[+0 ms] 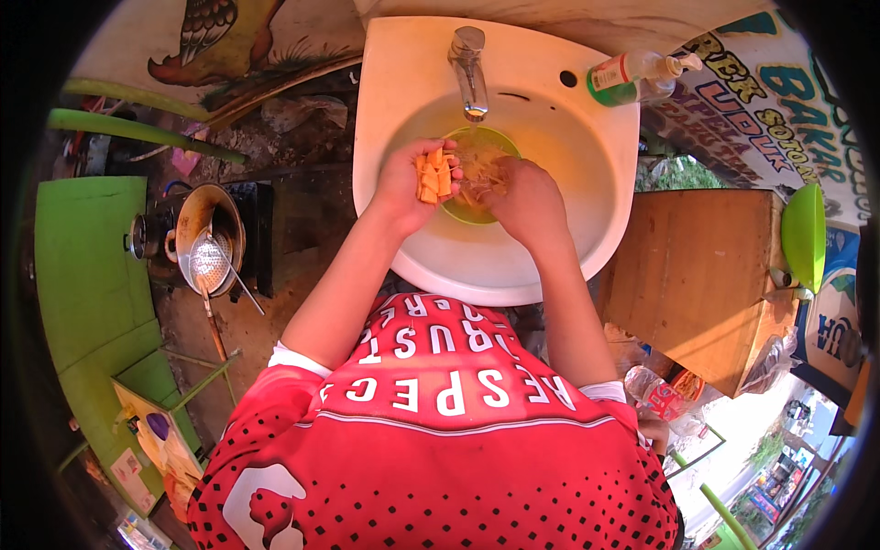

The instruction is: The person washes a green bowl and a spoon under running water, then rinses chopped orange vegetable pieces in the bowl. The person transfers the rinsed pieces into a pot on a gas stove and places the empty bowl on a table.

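Note:
Orange vegetable pieces (434,177), cut into chunks, lie in the cupped palm of my left hand (410,180), above the left side of the sink basin. My right hand (528,199) has its fingers down in a green bowl (496,135) that holds water and pale shredded pieces; whether they grip anything is hidden. The bowl sits in the white washbasin (474,271), directly under the chrome faucet (470,75), from which water seems to run.
A soap pump bottle (615,79) stands on the basin's right rim. At the left, a wok (206,206) with a perforated ladle (210,265) sits on a stove. A wooden cabinet (691,275) is to the right, with a green basin (803,237) at its far edge.

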Motion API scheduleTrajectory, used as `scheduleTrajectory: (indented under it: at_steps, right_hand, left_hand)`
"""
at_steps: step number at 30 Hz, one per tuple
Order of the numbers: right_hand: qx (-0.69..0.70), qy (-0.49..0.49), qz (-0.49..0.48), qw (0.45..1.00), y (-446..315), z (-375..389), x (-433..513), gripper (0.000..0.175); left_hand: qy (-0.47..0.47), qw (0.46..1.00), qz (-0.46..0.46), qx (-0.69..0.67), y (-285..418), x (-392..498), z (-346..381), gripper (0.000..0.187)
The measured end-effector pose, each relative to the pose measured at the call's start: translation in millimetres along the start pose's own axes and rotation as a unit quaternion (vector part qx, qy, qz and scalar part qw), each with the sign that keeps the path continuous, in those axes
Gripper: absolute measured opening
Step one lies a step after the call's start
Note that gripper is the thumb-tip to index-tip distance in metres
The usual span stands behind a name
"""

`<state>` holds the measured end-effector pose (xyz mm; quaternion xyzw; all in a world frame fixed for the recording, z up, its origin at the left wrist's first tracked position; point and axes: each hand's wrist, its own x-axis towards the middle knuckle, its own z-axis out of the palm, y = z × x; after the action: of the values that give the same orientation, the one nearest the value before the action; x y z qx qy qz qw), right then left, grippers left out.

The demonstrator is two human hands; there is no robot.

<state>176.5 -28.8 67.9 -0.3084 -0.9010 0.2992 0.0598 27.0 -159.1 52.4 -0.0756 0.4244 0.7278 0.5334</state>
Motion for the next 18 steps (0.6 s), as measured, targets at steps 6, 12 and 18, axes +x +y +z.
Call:
scheduleTrajectory:
  at_steps: [6,12,18]
  right_hand:
    - [-0.009,-0.027,-0.028,0.999,1.4,29.6,10.9,0.035]
    - [0.129,-0.017,-0.038,0.991,10.0,17.8,16.5,0.021]
    - [0.360,-0.020,0.065,0.931,-0.3,-11.2,14.8,0.021]
  left_hand:
    - [0.002,1.000,0.000,0.010,1.8,-1.5,-2.0,0.023]
    - [0.010,1.000,0.003,0.019,1.3,-3.2,-4.9,0.023]
    - [0.028,0.998,0.014,0.052,2.4,-4.2,2.0,0.025]
